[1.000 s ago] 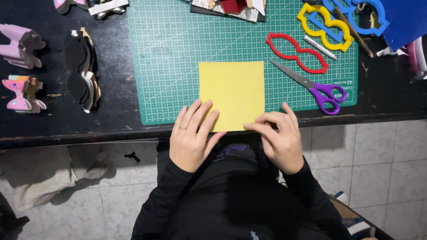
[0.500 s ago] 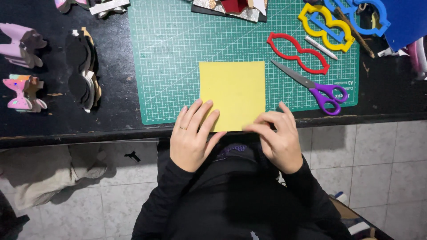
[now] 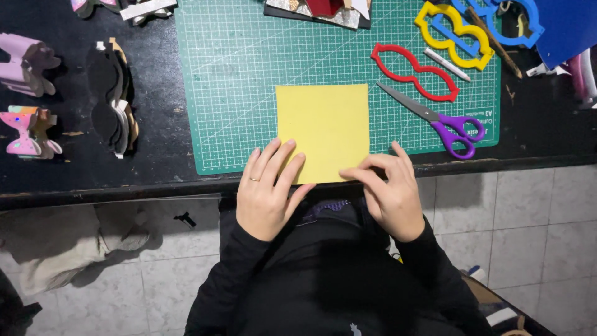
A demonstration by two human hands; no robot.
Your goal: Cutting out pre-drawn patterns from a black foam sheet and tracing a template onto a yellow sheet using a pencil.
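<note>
Resting on the near edge of a yellow sheet (image 3: 323, 127), both hands work at the front of the green cutting mat (image 3: 236, 81), which lies on a dark tabletop (image 3: 155, 155). The left hand (image 3: 268, 190) lies flat with its fingers spread, pressing down the lower left corner of the sheet; it grips nothing. The right hand (image 3: 388, 193) has its fingers curled together, and the fingertips pinch or push at the lower right edge of the sheet, though I cannot tell if they already lift the edge or only touch it. The sheet itself is a plain square, lying flat near the middle of the mat, with its lower edge reaching the front border. I see no fold, no cut and no drawn line on it, so I judge the work on this sheet is only at its beginning. The purple-handled scissors (image 3: 435, 118) lie closed just to the right of the sheet, untouched. A red outline template (image 3: 413, 73) and a yellow template (image 3: 454, 36) lie further back on the right, also unused. On the left of the tabletop stand some dark bow shapes (image 3: 112, 99) and pink bows (image 3: 25, 130), well apart from the hands, looking finished.
</note>
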